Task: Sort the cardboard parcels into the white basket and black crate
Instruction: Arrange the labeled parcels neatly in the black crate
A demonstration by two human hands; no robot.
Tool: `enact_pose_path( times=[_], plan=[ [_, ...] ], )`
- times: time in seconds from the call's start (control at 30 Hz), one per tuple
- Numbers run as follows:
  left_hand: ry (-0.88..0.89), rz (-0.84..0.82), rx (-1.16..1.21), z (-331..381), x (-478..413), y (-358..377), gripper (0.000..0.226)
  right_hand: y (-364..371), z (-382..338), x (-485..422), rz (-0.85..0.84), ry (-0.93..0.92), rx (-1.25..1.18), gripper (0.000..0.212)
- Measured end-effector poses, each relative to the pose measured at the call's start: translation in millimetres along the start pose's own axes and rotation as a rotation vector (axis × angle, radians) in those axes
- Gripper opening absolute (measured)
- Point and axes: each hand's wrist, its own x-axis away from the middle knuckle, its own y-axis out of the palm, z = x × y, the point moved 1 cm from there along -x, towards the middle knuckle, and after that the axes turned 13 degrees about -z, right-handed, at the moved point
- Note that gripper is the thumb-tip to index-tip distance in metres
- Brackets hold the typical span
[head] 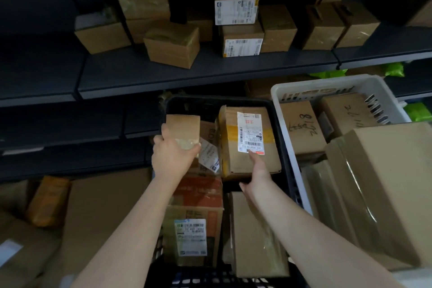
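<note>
Several parcels (301,128) sit sorted; more wait on the dark shelf (210,75).
Our left hand (173,155) grips a small brown cardboard parcel (183,127) above the black plastic crate (210,100); our outstretched right hand (258,170) touches a labelled box (233,160) inside.

The left hand (171,156) covers the near end of a small parcel (183,127). The label (249,132) print is too small to read. The right edge cuts off a big parcel (385,182); parcels (194,217) hide the crate (198,106) floor.
</note>
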Motion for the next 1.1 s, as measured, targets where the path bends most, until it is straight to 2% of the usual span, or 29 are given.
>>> enact_pose_path(
  times=[0.07,0.17,0.27,0.47,0.6,0.73,0.77,0.83,0.87,0.9,0.97,1.07,1.1],
  plan=[
    [0.067,0.035,-0.093,-3,4,4,0.097,-1,2,-6,-0.020,-0.053,-0.067,0.066],
    [0.161,0.102,-0.283,-1,10,12,0.077,-1,14,-10,-0.088,-0.078,-0.193,0.071],
    [0.177,0.054,-0.358,0,11,18,0.067,-1,20,-12,-0.118,-0.048,-0.254,0.076],
    [0.131,-0.068,-0.446,-3,10,16,0.076,-9,19,-24,-0.142,-0.019,-0.357,0.060],
    [0.160,-0.019,-0.514,-7,14,15,0.075,-7,20,-20,-0.221,-0.080,-0.368,0.059],
    [0.423,0.188,-0.525,-11,25,29,0.046,-8,15,-7,-0.157,-0.078,-0.295,0.083],
    [0.514,0.244,-0.511,-12,28,34,0.040,-6,9,0,-0.149,-0.070,-0.292,0.084],
    [0.711,0.319,-0.432,-16,38,40,0.024,-2,-7,17,-0.163,-0.059,-0.276,0.073],
    [0.783,0.307,-0.383,-18,43,42,0.016,0,-17,25,-0.176,-0.047,-0.264,0.067],
    [0.824,0.245,-0.355,-20,47,44,0.012,3,-26,34,-0.191,-0.032,-0.262,0.064],
    [0.837,0.016,-0.404,-19,48,50,0.015,9,-42,53,-0.232,-0.015,-0.273,0.064],
    [0.757,-0.416,-0.553,-10,37,66,0.017,22,-64,75,-0.349,-0.068,-0.237,0.070],
    [0.722,-0.506,-0.596,-4,30,74,0.021,27,-73,80,-0.380,-0.094,-0.221,0.074]
  ],
)
